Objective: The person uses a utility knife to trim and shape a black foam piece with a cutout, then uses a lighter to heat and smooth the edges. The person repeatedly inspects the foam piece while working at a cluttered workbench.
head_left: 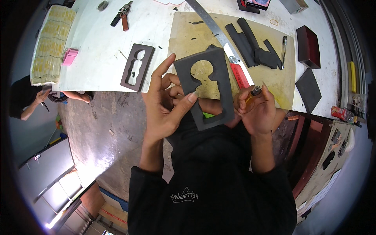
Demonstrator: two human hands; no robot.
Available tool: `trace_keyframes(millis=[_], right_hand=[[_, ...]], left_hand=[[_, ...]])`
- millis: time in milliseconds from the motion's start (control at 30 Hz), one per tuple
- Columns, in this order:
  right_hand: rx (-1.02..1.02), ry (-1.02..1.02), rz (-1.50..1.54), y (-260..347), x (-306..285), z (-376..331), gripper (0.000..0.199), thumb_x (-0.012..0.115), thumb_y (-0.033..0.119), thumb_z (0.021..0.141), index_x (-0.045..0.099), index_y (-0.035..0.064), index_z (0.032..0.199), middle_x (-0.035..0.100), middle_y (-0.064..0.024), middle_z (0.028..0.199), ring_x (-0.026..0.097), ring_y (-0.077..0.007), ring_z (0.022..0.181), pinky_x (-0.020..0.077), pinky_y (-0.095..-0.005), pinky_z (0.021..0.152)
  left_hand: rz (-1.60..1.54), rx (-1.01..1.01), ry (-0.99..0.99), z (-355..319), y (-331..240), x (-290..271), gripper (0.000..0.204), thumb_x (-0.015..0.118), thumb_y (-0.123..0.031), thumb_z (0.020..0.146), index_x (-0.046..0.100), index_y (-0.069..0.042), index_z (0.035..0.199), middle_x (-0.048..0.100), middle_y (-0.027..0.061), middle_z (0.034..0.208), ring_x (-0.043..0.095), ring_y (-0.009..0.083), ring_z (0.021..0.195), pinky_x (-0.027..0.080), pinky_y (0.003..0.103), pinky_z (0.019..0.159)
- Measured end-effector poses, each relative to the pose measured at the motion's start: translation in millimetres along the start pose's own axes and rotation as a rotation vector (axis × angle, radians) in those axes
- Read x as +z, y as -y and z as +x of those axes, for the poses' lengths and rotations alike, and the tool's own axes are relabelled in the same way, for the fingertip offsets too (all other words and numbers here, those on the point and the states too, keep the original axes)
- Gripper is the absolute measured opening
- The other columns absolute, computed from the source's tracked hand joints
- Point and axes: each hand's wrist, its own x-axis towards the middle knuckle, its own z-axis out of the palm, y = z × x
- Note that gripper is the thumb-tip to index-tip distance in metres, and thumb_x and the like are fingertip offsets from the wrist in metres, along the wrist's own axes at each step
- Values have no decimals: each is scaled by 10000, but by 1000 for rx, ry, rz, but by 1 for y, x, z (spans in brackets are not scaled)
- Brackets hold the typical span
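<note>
My left hand (164,105) holds up a dark grey foam piece (221,84) with a keyhole-like cutout, thumb against its front face and fingers behind it. My right hand (258,109) is closed on a small lighter (252,95) with an orange body and a metal top, right beside the foam's lower right edge. A second foam piece (137,67) with a similar cutout lies flat on the white table (98,51) to the left.
A brown cutting board (188,31) carries a metal ruler (211,23), a red utility knife (239,75), dark foam strips (250,43) and a pen (283,51). Dark red boxes (308,46) stand at the right. Pliers (122,15), a pink object (69,56) and a wrapped bundle (53,43) lie at left; another person (27,100) is beyond.
</note>
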Motion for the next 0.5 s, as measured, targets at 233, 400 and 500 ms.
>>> trace_keyframes(millis=[233,400,500], right_hand=[[-94,-14,-181,10,10,-11,527,291,393,1001,581,-33,893,525,-83,644,478,-171,579,395,-294,567],[-54,33,-166,10,17,-16,521,319,396,997,589,-33,873,547,-88,666,507,-172,588,421,-291,557],[-22,4,-188,4,19,-18,511,338,392,997,593,-31,866,552,-86,665,519,-168,591,422,-280,534]], left_hand=[[101,-14,17,-3,-2,1,756,691,57,811,300,-12,1454,567,111,1029,608,143,887,474,202,661],[165,-43,33,-5,-4,1,728,685,35,817,302,-19,1434,567,191,1181,629,255,1061,564,298,793],[203,46,-28,-8,-3,8,680,690,32,819,336,-11,1399,574,195,1165,649,233,999,575,269,713]])
